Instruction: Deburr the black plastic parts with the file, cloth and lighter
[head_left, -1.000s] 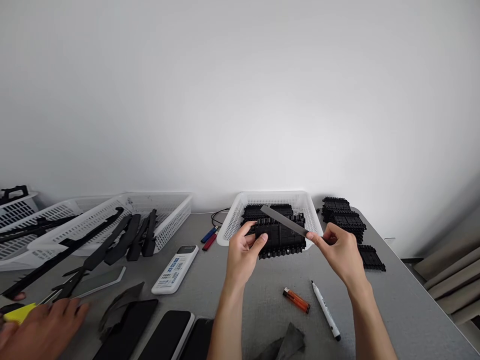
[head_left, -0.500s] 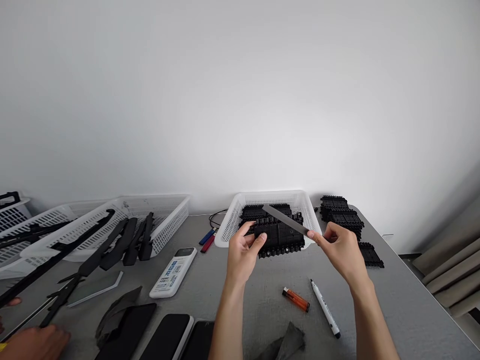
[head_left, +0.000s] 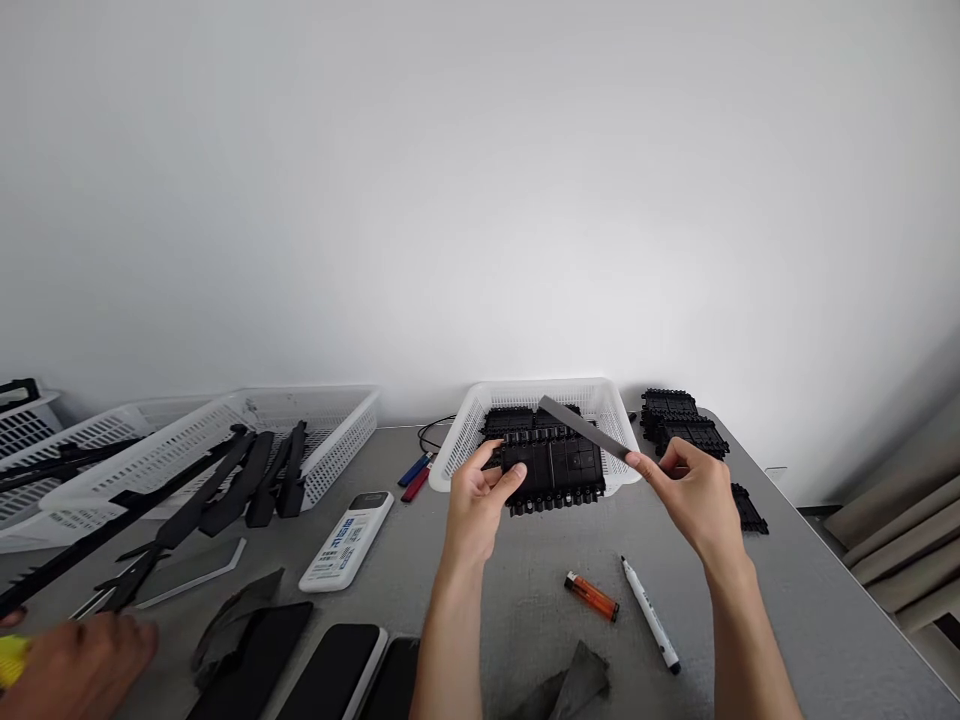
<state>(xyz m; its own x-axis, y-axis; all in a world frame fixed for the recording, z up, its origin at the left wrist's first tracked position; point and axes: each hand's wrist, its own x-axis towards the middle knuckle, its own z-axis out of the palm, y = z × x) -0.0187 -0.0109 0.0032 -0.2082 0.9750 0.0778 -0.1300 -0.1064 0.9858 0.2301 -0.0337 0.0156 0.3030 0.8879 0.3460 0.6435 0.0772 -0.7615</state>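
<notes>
Gripped by its left end in left hand (head_left: pixel 478 495), with thumb laid on the near face: black rectangular plastic panel with toothed long edges (head_left: pixel 562 470). Held up above the grey tabletop (head_left: pixel 525 575), in front of a white perforated plastic basket (head_left: pixel 448 450), hiding part of its near side. Pinched at the lower right end between thumb and fingers of right hand (head_left: pixel 686 490): thin, flat grey strip (head_left: pixel 585 427). Slanting up to the left from there, across the panel's upper edge in this view; contact between the two, cannot tell.

Inside the basket, behind: more black toothed panels (head_left: pixel 508 418). Right of the basket: stack of similar black panels (head_left: pixel 690 435); nearer, partly behind right hand, single black toothed panel (head_left: pixel 751 510).

Between the forearms: orange lighter (head_left: pixel 592 597), near a white marker with black end (head_left: pixel 650 615); closer in, crumpled dark grey scrap (head_left: pixel 581 683). To the left: white rounded device with blue print (head_left: pixel 345 545). At far left: another person's hand (head_left: pixel 94 660), beside long black slender parts (head_left: pixel 139 510); grip there unclear.
</notes>
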